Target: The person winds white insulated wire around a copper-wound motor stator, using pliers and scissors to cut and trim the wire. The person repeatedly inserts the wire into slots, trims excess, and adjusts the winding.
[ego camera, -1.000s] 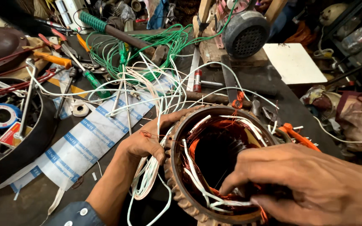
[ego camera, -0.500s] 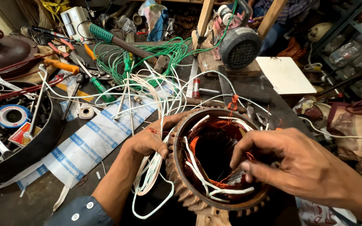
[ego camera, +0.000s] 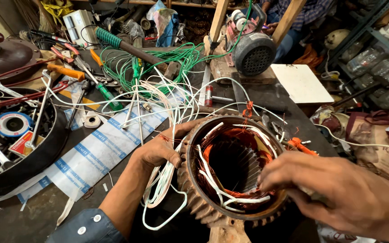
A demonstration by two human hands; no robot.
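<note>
A round finned motor stator (ego camera: 194, 202) with copper windings (ego camera: 257, 148) and white sleeved leads stands on the dark bench in front of me. My left hand (ego camera: 160, 148) grips its left rim, with a bundle of white wires (ego camera: 158, 189) hanging under the fingers. My right hand (ego camera: 334, 193) rests over the right rim, fingertips pressed on the windings and white sleeves inside the bore; I cannot tell whether it pinches one.
White and green wires (ego camera: 158, 63) sprawl behind the stator over a striped white sheet (ego camera: 100, 153). Pliers, screwdrivers and spanners lie at left beside a round black tray (ego camera: 46, 157) with tape rolls. A grey motor (ego camera: 253, 54) and white board (ego camera: 300, 83) sit behind; another person stands beyond.
My right hand has slid from the stator's near edge up onto its right rim. The left hand keeps its grip on the left rim. The view has tilted up a little.
</note>
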